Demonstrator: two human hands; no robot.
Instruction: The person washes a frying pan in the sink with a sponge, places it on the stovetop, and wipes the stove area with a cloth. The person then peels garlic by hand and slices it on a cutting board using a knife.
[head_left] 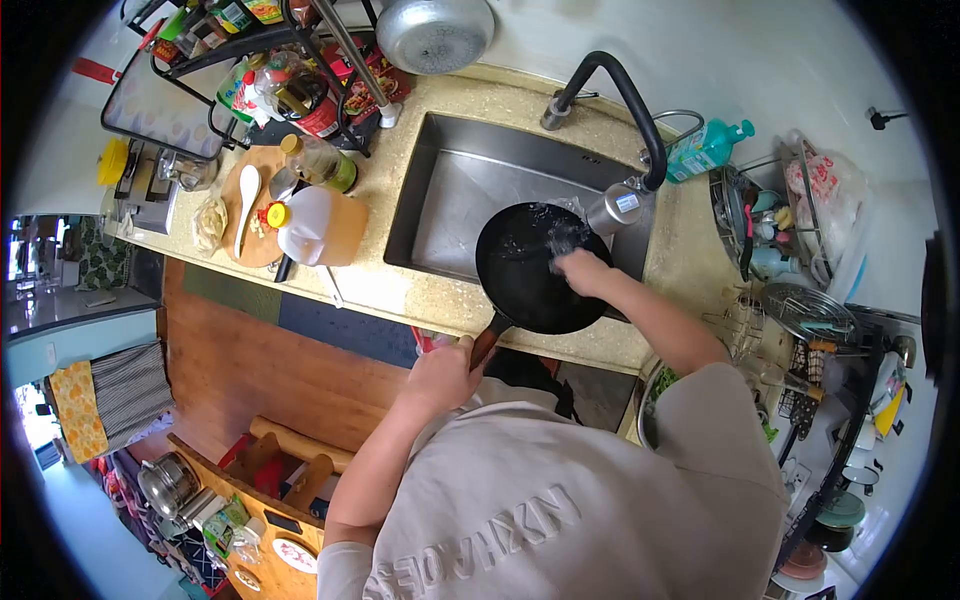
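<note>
A black wok (535, 285) is held over the near right part of the steel sink (440, 215), under the black faucet (640, 110). Closed round its brown handle (487, 340) is my left hand (445, 378). My right hand (583, 272) is over the inside of the wok, its fingers closed on a greyish scrubber (566, 240) that is blurred. Water splashes near the wok's far edge, below the faucet's cylindrical head (613, 208).
Left of the sink are a large jug (325, 225), an oil bottle (328, 165) and a round board (258, 235) with a white spoon. A green soap bottle (708, 150) and a dish rack (745, 215) stand at the right. A metal lid (435, 35) hangs behind.
</note>
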